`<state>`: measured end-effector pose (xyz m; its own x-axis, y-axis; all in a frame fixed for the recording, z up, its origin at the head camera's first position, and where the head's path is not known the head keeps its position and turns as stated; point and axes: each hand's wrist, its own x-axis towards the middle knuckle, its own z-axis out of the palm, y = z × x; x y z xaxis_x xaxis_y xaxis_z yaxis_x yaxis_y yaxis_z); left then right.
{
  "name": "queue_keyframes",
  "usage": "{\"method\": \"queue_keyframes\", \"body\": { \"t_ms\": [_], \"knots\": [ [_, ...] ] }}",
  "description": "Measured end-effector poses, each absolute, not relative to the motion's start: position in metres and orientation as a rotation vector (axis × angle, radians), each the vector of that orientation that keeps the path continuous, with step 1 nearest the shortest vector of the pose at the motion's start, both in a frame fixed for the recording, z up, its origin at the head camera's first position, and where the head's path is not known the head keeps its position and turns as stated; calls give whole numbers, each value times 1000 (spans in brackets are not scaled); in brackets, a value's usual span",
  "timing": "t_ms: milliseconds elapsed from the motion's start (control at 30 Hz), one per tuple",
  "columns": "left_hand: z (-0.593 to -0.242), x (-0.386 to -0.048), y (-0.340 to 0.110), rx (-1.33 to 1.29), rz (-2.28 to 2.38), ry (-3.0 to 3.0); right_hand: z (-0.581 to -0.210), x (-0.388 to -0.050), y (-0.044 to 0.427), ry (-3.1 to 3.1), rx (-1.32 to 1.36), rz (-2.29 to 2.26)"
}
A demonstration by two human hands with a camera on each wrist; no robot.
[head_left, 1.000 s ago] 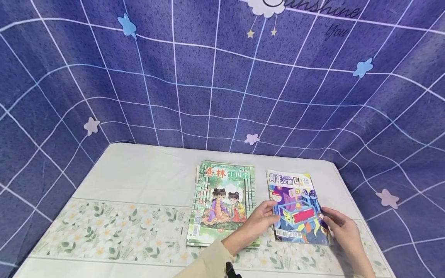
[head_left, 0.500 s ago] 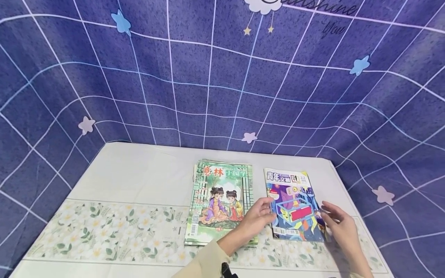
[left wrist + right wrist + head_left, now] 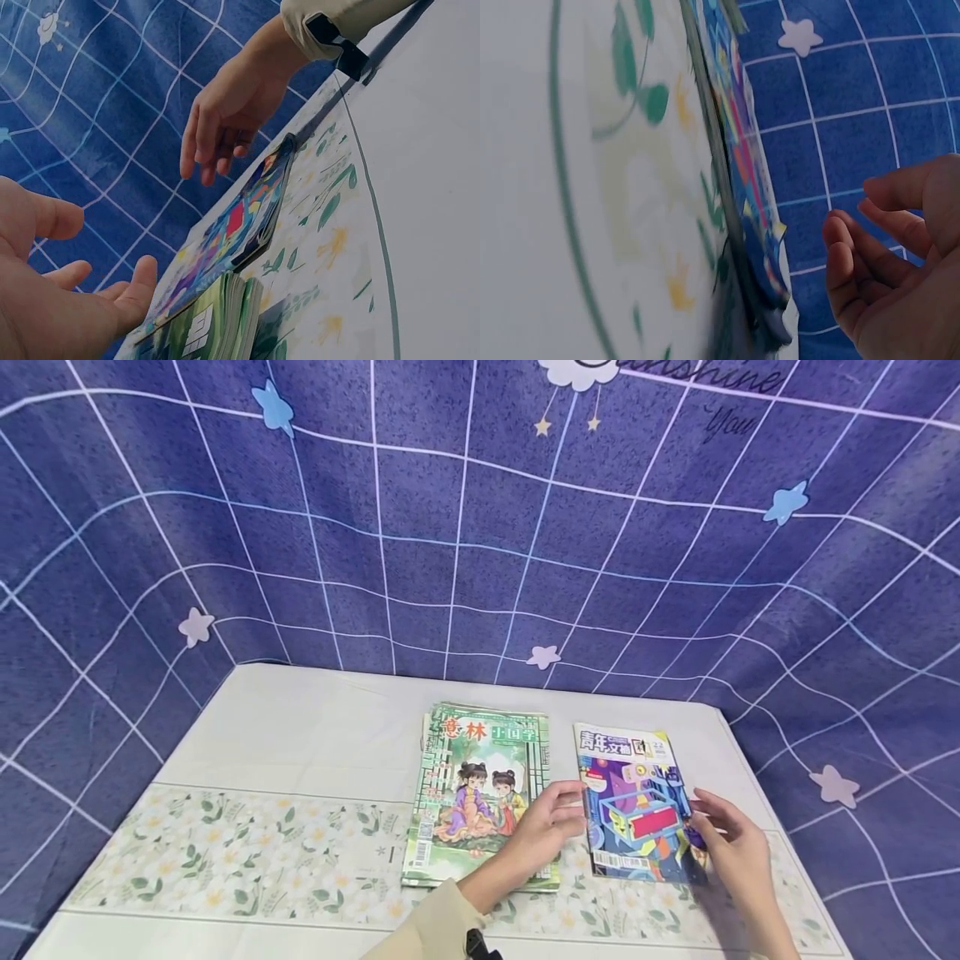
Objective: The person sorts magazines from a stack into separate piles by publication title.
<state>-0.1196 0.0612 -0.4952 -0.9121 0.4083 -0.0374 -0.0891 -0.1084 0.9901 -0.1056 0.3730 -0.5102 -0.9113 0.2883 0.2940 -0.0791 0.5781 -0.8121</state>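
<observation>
A purple-and-blue magazine with a white title band lies flat at the right of the table. My left hand hovers at its left side, over the right edge of a stack of green magazines. Its fingers are relaxed, and the left wrist view shows nothing in its grasp. Beside the magazine's right edge is my right hand, fingers loosely bent. The right wrist view shows this hand holding nothing, apart from the magazine. Two illustrated figures fill the top green cover, partly hidden by my left hand.
The white table cover carries a floral band across its front part. A dark blue gridded curtain with stars hangs behind the table and along both sides.
My left hand has drawn back leftward from the purple magazine's edge. My right hand has shifted slightly, its fingers coming off the right edge. The magazines lie about where they were.
</observation>
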Motion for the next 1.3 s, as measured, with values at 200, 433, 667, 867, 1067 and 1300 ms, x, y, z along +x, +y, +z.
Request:
{"method": "queue_keyframes", "body": {
  "t_ms": [200, 433, 667, 867, 1067, 1300],
  "knots": [
    [-498, -121, 54, 383, 2119, 1807, -503, -106, 363, -2366, -166, 1339],
    [-499, -119, 38, 390, 2156, 1765, -499, -105, 353, -2396, -171, 1347],
    [-498, -118, 16, 417, 2157, 1781, -496, -103, 335, -2402, -71, 1327],
    [-500, -117, 3, 419, 2139, 1811, -495, -99, 321, -2420, -59, 1303],
    [-500, -116, -10, 425, 2139, 1828, -496, -94, 307, -2428, -20, 1359],
    [-498, -118, -23, 429, 2124, 1891, -495, -90, 296, -2406, -1, 1383]
  ]
}}
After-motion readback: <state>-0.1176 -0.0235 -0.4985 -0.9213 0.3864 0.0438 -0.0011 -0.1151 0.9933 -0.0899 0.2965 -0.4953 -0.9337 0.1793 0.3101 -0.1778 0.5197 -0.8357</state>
